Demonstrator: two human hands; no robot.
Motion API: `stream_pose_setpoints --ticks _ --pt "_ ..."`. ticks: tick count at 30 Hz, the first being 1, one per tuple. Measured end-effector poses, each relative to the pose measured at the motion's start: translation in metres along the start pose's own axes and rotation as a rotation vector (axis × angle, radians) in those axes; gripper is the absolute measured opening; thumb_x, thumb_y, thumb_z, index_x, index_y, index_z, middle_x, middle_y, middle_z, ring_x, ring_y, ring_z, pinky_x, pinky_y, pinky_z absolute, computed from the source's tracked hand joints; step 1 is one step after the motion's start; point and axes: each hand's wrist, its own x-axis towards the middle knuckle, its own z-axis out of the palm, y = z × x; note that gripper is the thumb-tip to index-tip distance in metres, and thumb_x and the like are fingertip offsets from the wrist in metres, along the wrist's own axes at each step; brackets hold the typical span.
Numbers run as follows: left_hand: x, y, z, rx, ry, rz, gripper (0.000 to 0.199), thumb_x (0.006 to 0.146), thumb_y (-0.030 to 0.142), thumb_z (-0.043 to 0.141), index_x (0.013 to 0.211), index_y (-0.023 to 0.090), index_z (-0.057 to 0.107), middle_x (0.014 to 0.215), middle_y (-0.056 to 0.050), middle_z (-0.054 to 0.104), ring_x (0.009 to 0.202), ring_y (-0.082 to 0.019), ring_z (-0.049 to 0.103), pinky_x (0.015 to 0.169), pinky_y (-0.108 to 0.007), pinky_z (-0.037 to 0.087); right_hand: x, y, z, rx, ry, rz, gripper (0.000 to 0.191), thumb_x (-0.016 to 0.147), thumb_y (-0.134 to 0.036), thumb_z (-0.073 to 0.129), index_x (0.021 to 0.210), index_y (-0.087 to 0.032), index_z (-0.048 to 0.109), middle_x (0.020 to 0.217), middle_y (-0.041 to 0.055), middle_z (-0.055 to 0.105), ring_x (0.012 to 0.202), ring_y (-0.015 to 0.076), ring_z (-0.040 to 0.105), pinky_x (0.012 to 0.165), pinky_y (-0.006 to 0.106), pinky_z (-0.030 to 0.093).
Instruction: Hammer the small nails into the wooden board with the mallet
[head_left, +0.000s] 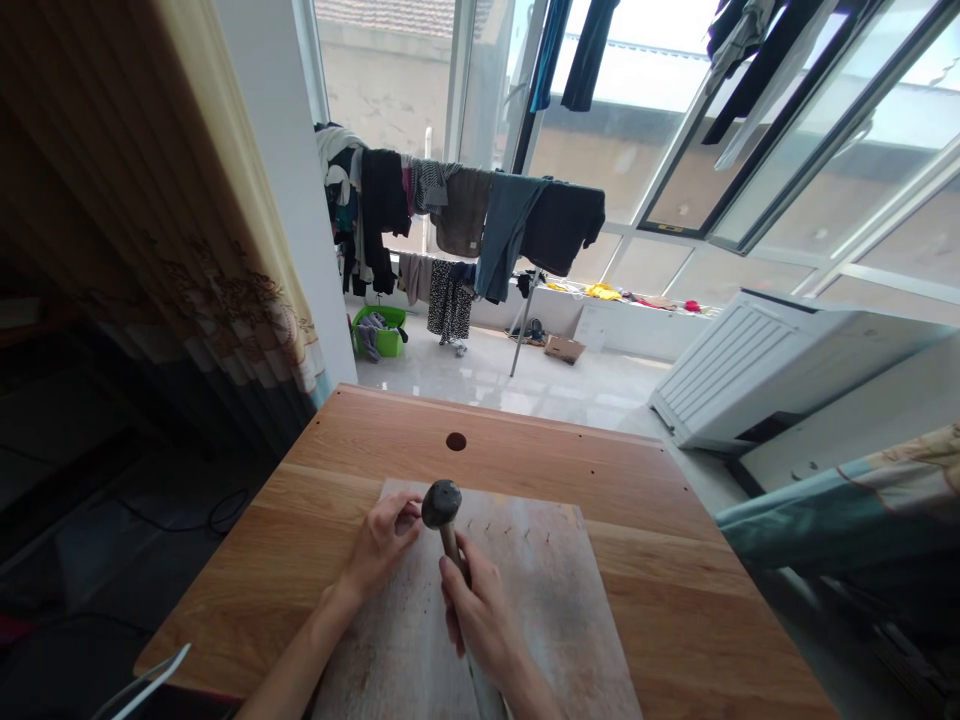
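Observation:
My right hand (476, 595) is wrapped round the handle of a hammer (442, 505), whose dark, rounded head is raised over a worn board (540, 600). Beside the hammer head, at the board's far left part, my left hand (388, 530) has its fingers curled and pinched together. Whatever lies between those fingertips is hidden behind the hammer head. Several thin nails (527, 535) stick up from the board in a row to the right of the hammer.
The board lies on a wooden tabletop (675, 590) with a round hole near its far edge. Beyond stand a clothes rack (517, 215), a green basket (390, 335) and a white cabinet (757, 350). Curtains (225, 250) hang at left and right.

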Motion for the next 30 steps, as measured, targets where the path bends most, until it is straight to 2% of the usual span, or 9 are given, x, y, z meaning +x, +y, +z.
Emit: stream_pose_setpoints --ticks 8,15,20,23,27,30 --pt "0.0 0.002 -0.001 -0.008 -0.022 -0.029 0.028 0.079 0.017 0.058 0.104 0.025 0.068 0.091 -0.002 0.074 0.088 -0.019 0.071 0.08 -0.029 0.057 0.007 0.008 0.011 -0.059 -0.007 0.0 0.058 0.096 -0.061 0.049 0.132 -0.016 0.053 0.048 -0.0115 0.045 0.031 0.0094 0.044 0.028 0.015 0.035" --pt "0.002 0.001 0.0 0.001 0.026 0.02 0.022 0.076 0.016 0.06 0.095 0.025 0.069 0.084 -0.001 0.072 0.079 -0.019 0.07 0.074 -0.027 0.058 0.008 0.014 0.012 -0.091 -0.013 -0.004 0.056 0.098 -0.058 0.047 0.136 -0.017 0.052 0.05 -0.0103 0.047 0.031 0.0098 0.044 0.029 0.017 0.037" --pt "0.002 0.001 0.0 0.005 0.034 0.044 0.02 0.079 0.017 0.061 0.095 0.025 0.07 0.084 -0.001 0.072 0.081 -0.019 0.071 0.075 -0.027 0.058 0.008 0.021 0.012 -0.107 0.034 -0.043 0.055 0.098 -0.061 0.05 0.136 -0.021 0.056 0.051 -0.0086 0.048 0.034 0.0108 0.046 0.03 0.018 0.036" --pt "0.001 0.002 -0.002 -0.012 -0.005 0.042 0.021 0.083 0.02 0.061 0.102 0.025 0.07 0.093 -0.003 0.075 0.087 -0.019 0.073 0.081 -0.029 0.059 0.001 0.022 0.012 -0.025 0.032 -0.041 0.063 0.095 -0.067 0.051 0.131 -0.016 0.057 0.048 -0.0096 0.047 0.031 0.01 0.044 0.029 0.017 0.035" --pt "0.0 0.003 -0.002 0.013 -0.035 0.012 0.02 0.088 0.021 0.06 0.105 0.023 0.069 0.095 -0.004 0.075 0.091 -0.02 0.073 0.086 -0.032 0.059 -0.018 0.037 0.008 0.194 0.16 -0.01 0.081 0.084 -0.076 0.062 0.133 -0.013 0.051 0.048 -0.0118 0.046 0.031 0.0091 0.041 0.029 0.018 0.032" --pt "-0.001 0.002 -0.001 0.035 -0.037 0.023 0.019 0.088 0.02 0.059 0.105 0.023 0.069 0.093 -0.004 0.074 0.09 -0.02 0.073 0.085 -0.033 0.059 -0.037 0.062 -0.004 0.382 0.335 -0.023 0.086 0.082 -0.078 0.062 0.137 -0.014 0.045 0.051 -0.0097 0.052 0.036 0.0127 0.05 0.035 0.021 0.039"
